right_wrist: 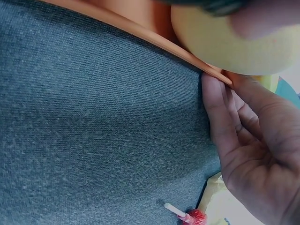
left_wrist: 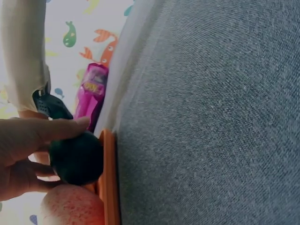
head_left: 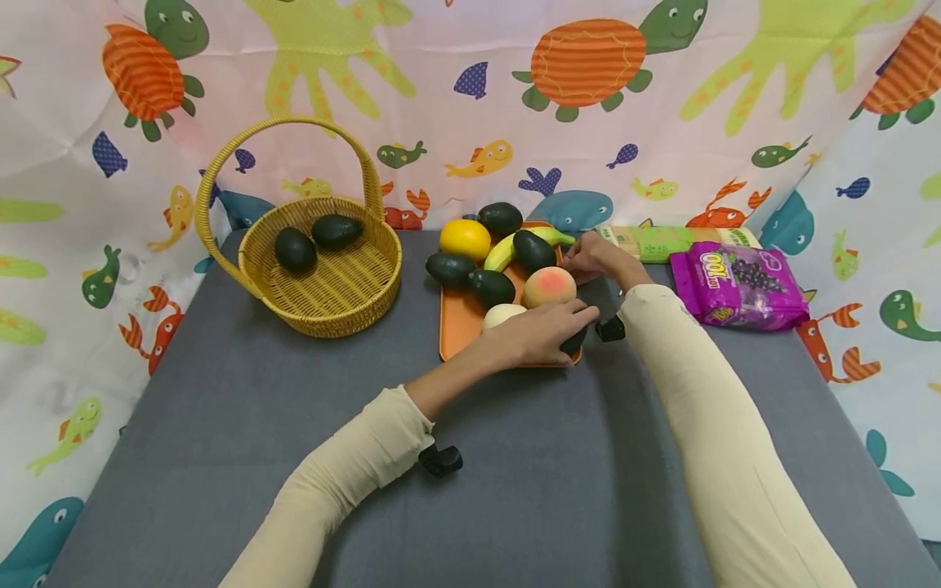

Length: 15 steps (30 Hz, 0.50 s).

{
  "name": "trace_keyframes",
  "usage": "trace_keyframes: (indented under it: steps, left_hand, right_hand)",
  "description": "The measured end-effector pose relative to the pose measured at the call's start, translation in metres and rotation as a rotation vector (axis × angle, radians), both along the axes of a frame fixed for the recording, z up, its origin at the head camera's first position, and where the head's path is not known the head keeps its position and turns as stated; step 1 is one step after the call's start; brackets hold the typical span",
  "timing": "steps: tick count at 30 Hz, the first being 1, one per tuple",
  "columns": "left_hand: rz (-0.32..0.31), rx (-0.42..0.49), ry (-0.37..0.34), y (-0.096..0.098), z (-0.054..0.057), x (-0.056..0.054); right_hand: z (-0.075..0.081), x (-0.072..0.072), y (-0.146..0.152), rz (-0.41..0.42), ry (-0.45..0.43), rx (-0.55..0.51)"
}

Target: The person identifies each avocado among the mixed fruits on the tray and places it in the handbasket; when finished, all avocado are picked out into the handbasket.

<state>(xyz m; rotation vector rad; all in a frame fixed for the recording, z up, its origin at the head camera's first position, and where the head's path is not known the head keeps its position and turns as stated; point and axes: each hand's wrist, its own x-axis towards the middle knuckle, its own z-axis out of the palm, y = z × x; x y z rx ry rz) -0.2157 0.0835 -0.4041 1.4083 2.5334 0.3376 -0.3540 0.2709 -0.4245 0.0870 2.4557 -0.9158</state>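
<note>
Sea-animal cloth (head_left: pixel 441 90) hung behind a grey bench (head_left: pixel 529 490). At the near right corner of an orange tray (head_left: pixel 456 335), the left hand (head_left: pixel 546 331) grasped a dark avocado (left_wrist: pixel 77 157), just beside a peach (head_left: pixel 550 287), while the right hand (head_left: pixel 604 260) pinched the tray's right rim. Two other avocados (head_left: pixel 296 250) lay in a yellow basket (head_left: pixel 331 327), left of the tray.
</note>
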Motion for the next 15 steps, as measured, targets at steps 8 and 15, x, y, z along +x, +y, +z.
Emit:
trace_keyframes:
  steps: [8,15]
  left_hand:
    - [-0.036,0.08,-0.004,-0.009,0.017,-0.002]
    - [-0.035,0.153,-0.003,-0.031,0.038,-0.005]
  right_hand:
    - [-0.001,0.002,0.001,-0.006,0.015,-0.011]
    - [-0.002,0.004,0.001,0.003,0.047,0.014]
